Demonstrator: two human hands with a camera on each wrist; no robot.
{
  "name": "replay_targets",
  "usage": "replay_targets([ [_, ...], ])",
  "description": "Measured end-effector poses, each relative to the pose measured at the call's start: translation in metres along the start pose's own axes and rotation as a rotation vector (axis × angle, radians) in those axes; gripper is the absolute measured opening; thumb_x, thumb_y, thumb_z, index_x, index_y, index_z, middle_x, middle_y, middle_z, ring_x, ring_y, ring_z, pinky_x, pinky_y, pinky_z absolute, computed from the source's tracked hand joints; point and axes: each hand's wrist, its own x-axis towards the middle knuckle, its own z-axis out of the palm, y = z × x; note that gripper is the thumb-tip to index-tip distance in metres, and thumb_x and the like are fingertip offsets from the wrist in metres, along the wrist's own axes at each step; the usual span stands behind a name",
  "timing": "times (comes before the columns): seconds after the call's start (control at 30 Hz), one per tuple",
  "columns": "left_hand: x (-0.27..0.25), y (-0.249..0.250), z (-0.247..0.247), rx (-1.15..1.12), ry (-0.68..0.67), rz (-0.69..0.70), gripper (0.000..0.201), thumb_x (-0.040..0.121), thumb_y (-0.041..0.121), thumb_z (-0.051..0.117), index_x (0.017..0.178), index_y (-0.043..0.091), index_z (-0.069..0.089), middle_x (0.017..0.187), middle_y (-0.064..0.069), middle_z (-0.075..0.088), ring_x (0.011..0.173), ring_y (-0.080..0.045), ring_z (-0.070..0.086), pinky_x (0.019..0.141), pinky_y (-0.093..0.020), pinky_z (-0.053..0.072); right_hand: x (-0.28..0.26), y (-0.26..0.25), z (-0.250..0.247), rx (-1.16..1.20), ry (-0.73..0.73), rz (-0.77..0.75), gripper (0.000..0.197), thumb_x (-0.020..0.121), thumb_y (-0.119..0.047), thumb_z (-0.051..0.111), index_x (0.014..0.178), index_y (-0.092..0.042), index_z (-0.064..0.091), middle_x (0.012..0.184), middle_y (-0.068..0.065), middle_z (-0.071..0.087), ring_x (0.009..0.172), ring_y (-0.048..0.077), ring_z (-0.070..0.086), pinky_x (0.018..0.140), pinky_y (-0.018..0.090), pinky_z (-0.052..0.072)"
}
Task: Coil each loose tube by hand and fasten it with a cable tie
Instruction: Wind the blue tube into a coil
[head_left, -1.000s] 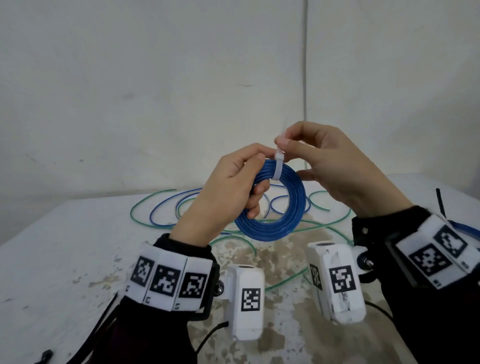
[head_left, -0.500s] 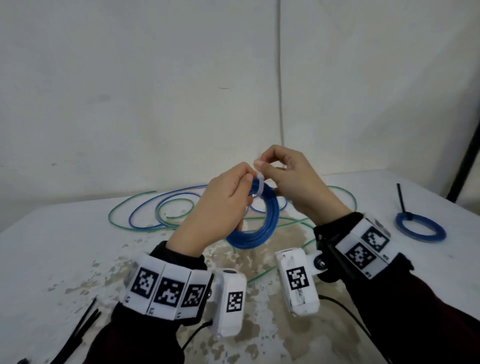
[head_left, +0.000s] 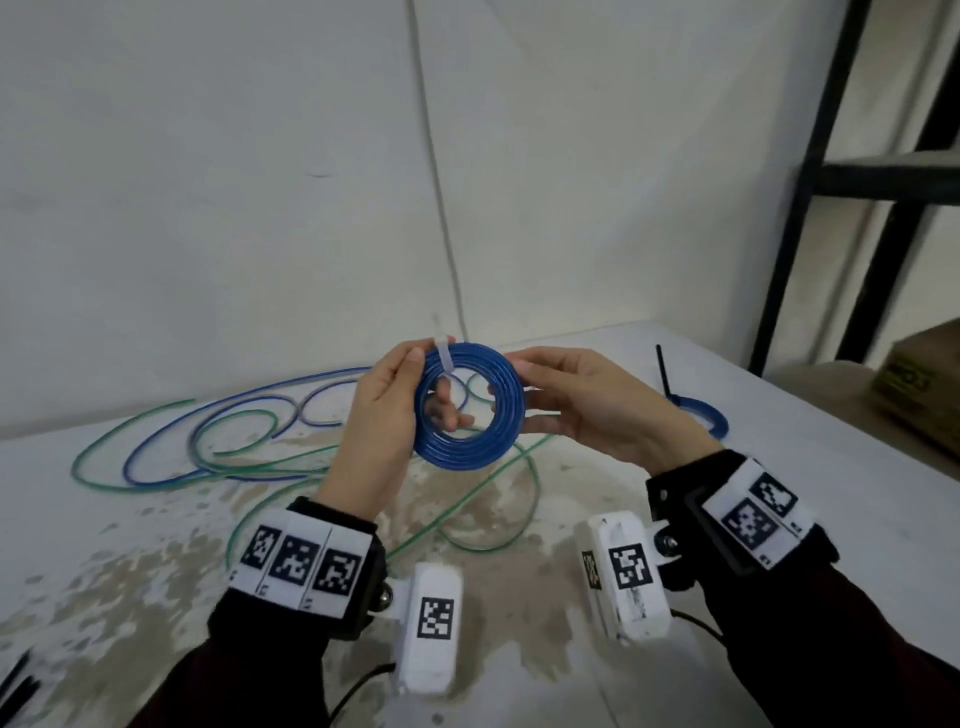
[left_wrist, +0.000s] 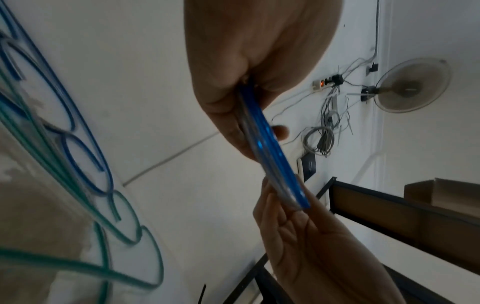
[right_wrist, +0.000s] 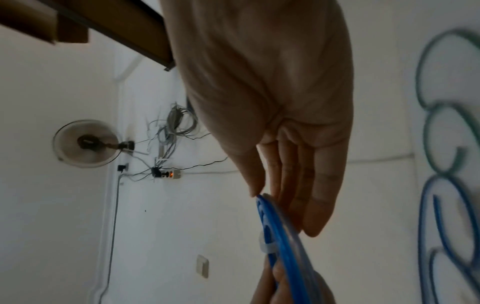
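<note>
A coiled blue tube (head_left: 470, 447) is held upright above the table, its ring facing me. A white cable tie (head_left: 444, 359) wraps its upper left, tail pointing up. My left hand (head_left: 415, 376) grips the coil's left side, thumb in front and fingers behind, showing through the ring. My right hand (head_left: 519, 385) pinches the right rim between thumb and fingers. The left wrist view shows the coil (left_wrist: 270, 156) edge-on between both hands. In the right wrist view the tie (right_wrist: 267, 247) sits just below my right fingertips (right_wrist: 255, 188).
Loose green and blue tubes (head_left: 208, 447) sprawl over the stained white table (head_left: 130, 545) behind and under my hands. A second blue coil (head_left: 698, 413) with a black tie lies at the right. Black cable ties (head_left: 15, 680) lie at the lower left. A dark shelf frame (head_left: 883, 176) and a cardboard box (head_left: 924, 384) stand beyond the right edge.
My right hand has let go of the tie's tail and shifted to the coil's right rim. The coil has turned to face me, and my view has swung right.
</note>
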Motion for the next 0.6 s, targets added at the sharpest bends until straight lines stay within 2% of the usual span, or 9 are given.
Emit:
replay_targets([
  [0.1,0.004,-0.016,0.024,0.009,-0.007,-0.027,0.030,0.104,0.016,0.032,0.110,0.004,0.060,0.062,-0.004,0.053,0.048,-0.016,0.056,0.063,-0.034,0.058,-0.012,0.002,-0.019,-0.132,0.109,-0.029,0.020,0.093,-0.014,0.058,0.110,-0.005,0.064,0.085,0.006,0.069,0.076,0.014,0.066,0.067,0.027,0.056],
  [0.17,0.009,-0.027,0.037,0.028,-0.004,-0.077,0.030,0.104,0.018,0.033,0.110,0.004,0.058,0.070,-0.010,0.058,0.061,-0.019,0.061,0.064,-0.028,0.057,-0.017,0.005,-0.035,-0.216,0.227,-0.047,0.018,0.089,-0.007,0.062,0.107,-0.005,0.064,0.082,0.010,0.069,0.071,0.012,0.066,0.062,0.026,0.056],
  [0.27,0.016,-0.045,0.045,0.133,-0.012,-0.204,0.030,0.103,0.026,0.033,0.106,0.014,0.061,0.082,-0.006,0.065,0.076,-0.017,0.063,0.071,-0.027,0.051,-0.022,0.008,-0.072,-0.237,0.400,-0.031,0.017,0.089,-0.005,0.062,0.106,-0.002,0.063,0.081,0.013,0.068,0.064,0.011,0.067,0.057,0.025,0.056],
  [0.33,0.020,-0.057,0.043,0.139,0.006,-0.268,0.025,0.102,0.024,0.038,0.099,0.018,0.062,0.080,-0.002,0.066,0.076,-0.016,0.064,0.073,-0.029,0.046,-0.025,0.013,-0.104,-0.200,0.531,0.004,0.013,0.090,-0.004,0.061,0.103,-0.003,0.061,0.081,0.013,0.067,0.064,0.014,0.067,0.056,0.026,0.057],
  [0.4,0.023,-0.068,0.038,0.119,0.048,-0.297,0.025,0.100,0.020,0.041,0.094,0.018,0.065,0.072,0.002,0.066,0.070,-0.016,0.063,0.069,-0.029,0.044,-0.027,0.021,-0.134,-0.159,0.667,0.046,0.008,0.090,-0.003,0.060,0.098,-0.006,0.059,0.083,0.013,0.066,0.070,0.019,0.066,0.059,0.028,0.059],
  [0.43,0.024,-0.073,0.036,0.107,0.064,-0.310,0.025,0.099,0.019,0.042,0.092,0.018,0.066,0.067,0.004,0.066,0.067,-0.015,0.063,0.067,-0.029,0.043,-0.028,0.025,-0.147,-0.136,0.725,0.058,0.006,0.090,-0.002,0.060,0.093,-0.007,0.057,0.082,0.013,0.065,0.068,0.019,0.066,0.056,0.027,0.059],
  [0.53,0.026,-0.083,0.031,0.070,0.083,-0.357,0.025,0.099,0.018,0.043,0.090,0.016,0.066,0.060,0.006,0.064,0.063,-0.014,0.061,0.065,-0.028,0.040,-0.024,0.037,-0.174,-0.149,0.861,0.105,0.016,0.091,0.001,0.059,0.083,-0.011,0.050,0.077,0.013,0.061,0.055,0.014,0.065,0.044,0.023,0.053],
  [0.6,0.026,-0.089,0.029,0.049,0.074,-0.407,0.026,0.099,0.017,0.040,0.090,0.014,0.065,0.058,0.006,0.063,0.059,-0.012,0.060,0.063,-0.027,0.039,-0.019,0.047,-0.188,-0.181,0.929,0.151,0.018,0.089,0.001,0.060,0.080,-0.010,0.049,0.083,0.017,0.063,0.064,0.019,0.065,0.049,0.029,0.057],
])
